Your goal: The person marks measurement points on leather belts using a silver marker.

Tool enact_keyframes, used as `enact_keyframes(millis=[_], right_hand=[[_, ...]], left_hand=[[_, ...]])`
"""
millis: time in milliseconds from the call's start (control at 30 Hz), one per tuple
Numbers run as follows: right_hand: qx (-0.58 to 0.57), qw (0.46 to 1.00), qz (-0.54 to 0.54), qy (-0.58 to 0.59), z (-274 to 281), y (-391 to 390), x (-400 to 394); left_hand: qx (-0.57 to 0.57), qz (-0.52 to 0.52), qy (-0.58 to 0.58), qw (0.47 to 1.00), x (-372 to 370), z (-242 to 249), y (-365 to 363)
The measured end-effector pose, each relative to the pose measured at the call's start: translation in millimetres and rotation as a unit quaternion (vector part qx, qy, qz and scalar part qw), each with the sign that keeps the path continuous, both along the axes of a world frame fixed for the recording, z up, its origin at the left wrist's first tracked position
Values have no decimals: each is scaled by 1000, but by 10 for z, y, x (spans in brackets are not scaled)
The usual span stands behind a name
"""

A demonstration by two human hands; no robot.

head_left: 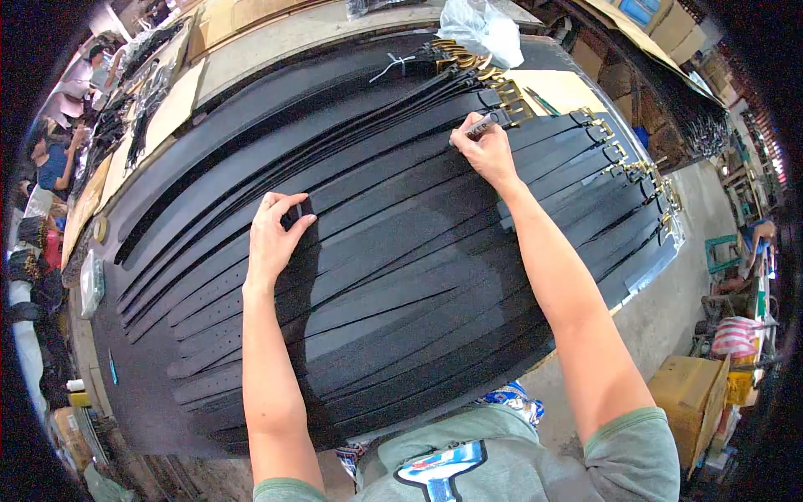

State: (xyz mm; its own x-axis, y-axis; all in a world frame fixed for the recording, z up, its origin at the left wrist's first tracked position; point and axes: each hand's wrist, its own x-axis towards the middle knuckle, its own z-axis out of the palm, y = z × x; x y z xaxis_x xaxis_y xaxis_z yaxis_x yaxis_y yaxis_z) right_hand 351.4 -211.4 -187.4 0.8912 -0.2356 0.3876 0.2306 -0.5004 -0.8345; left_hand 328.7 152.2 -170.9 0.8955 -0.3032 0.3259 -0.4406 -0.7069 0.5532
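Note:
Many black belts lie side by side across a dark table, their metal buckles towards the upper right. My right hand is closed round a grey marker pen, just beside a buckle end. Over the middle of the belts, my left hand has its thumb and fingers curved round a small dark thing. Against the black leather I cannot make out what that is. Punched holes show in several belt tips at the lower left.
A clear plastic bag and a yellowish sheet lie by the buckles. A clear box and a blue pen-like item are at the left. A cardboard box stands on the floor at right. People work at the far left.

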Motion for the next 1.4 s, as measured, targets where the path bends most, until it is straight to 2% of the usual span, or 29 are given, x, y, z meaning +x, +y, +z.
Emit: enact_keyframes(millis=[200, 300, 433, 833, 933, 1133, 1400], right_hand=[[-50, 998, 27, -18, 8, 3, -21], [124, 991, 53, 24, -29, -70, 38], [137, 989, 42, 36, -40, -94, 46], [24, 999, 20, 16, -28, -38, 21], [109, 992, 60, 13, -52, -41, 50], [70, 992, 109, 5, -47, 25, 26], [18, 995, 88, 32, -25, 49, 10]], left_hand=[[-4, 0, 6, 1000, 0, 2, 3], [-5, -9, -6, 1000, 4, -8, 6], [-14, -5, 6, 1000, -1, 8, -1], [-18, -7, -5, 1000, 4, -4, -2], [-28, -9, -9, 1000, -3, 4, -12], [-28, -7, -15, 999, -9, 37, -30], [-43, 2, -5, 999, -5, 20, -45]])
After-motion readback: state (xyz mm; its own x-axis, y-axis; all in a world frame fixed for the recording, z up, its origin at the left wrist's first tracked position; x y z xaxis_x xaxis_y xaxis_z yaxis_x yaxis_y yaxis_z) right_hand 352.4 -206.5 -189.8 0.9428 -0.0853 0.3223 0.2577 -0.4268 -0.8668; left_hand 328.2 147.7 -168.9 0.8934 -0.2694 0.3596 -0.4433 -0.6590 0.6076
